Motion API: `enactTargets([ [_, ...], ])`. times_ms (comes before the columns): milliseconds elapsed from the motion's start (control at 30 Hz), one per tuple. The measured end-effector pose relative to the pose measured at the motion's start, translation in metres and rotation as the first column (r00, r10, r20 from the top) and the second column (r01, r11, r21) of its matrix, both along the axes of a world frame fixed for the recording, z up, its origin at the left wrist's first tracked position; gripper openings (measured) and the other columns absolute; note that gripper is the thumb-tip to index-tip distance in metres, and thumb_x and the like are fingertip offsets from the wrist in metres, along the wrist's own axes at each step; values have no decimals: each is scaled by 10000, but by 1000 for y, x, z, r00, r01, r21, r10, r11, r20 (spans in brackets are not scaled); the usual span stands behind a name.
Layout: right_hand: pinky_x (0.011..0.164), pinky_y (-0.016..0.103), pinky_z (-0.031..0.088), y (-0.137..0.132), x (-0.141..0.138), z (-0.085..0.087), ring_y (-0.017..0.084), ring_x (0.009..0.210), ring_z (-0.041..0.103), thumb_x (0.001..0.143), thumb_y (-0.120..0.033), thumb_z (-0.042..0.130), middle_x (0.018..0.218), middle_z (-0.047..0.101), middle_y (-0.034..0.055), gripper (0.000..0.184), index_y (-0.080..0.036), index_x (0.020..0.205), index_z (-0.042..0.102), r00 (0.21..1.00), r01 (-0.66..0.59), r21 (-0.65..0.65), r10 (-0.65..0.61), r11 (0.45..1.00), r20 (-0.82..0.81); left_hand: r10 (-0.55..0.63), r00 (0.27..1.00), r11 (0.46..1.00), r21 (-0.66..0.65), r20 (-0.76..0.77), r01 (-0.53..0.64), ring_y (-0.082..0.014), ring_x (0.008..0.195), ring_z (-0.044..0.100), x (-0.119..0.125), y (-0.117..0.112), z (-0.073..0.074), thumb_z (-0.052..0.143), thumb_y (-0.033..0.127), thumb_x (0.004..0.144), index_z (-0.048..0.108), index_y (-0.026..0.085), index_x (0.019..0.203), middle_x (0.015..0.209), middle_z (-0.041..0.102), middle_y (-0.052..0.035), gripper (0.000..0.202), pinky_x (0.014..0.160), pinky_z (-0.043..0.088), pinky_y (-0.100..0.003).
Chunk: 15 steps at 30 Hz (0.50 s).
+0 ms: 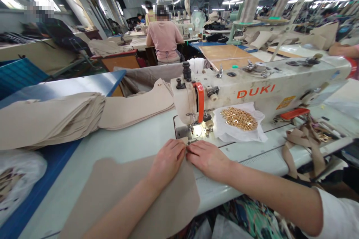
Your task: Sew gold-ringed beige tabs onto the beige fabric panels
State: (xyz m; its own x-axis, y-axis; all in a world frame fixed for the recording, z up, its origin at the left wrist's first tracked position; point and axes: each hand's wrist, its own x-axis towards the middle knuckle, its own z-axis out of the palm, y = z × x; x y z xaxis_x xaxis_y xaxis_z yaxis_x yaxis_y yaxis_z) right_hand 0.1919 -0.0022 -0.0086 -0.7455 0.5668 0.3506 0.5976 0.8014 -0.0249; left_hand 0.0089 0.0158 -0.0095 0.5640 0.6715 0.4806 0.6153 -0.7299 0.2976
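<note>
A large beige fabric panel (171,198) lies on the pale sewing table and runs under my left forearm. My left hand (169,158) is closed on its upper edge, fingers bent and pressed together. Against it, fingertips nearly touching, my right hand (209,158) pinches the same spot from the other side. A small beige end of material shows just beyond the fingers, and what lies between the fingertips is mostly hidden. Directly ahead are the lit needle plate and presser foot of a white sewing machine (260,97) with an orange lever.
Stacked beige panels (50,119) rest at the left, with more cut pieces (137,110) beside them. Gold metal rings (239,118) sit on white wrapping against the machine. Beige straps (303,149) hang at the right. A person in pink (165,39) sits ahead.
</note>
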Motion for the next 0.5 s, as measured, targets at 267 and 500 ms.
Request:
enactTargets([
  [267,901,344,444,1,-1,3,207,954,536,904,-174,520,966,624,97,111,-137,874,620,1000,-24,-1,24,1000,19,2,1000,1000,15,2,-2,-181,825,603,-4,-4,-1,435,131,902,623,162,883,880,669,-70,191,753,543,-338],
  [500,908,326,436,10,11,4,201,945,548,889,-179,550,977,627,82,82,-134,877,617,998,-6,26,5,1000,55,-10,1000,999,47,15,10,-184,799,601,10,7,-2,437,151,910,626,159,851,855,672,-71,198,736,542,-335],
])
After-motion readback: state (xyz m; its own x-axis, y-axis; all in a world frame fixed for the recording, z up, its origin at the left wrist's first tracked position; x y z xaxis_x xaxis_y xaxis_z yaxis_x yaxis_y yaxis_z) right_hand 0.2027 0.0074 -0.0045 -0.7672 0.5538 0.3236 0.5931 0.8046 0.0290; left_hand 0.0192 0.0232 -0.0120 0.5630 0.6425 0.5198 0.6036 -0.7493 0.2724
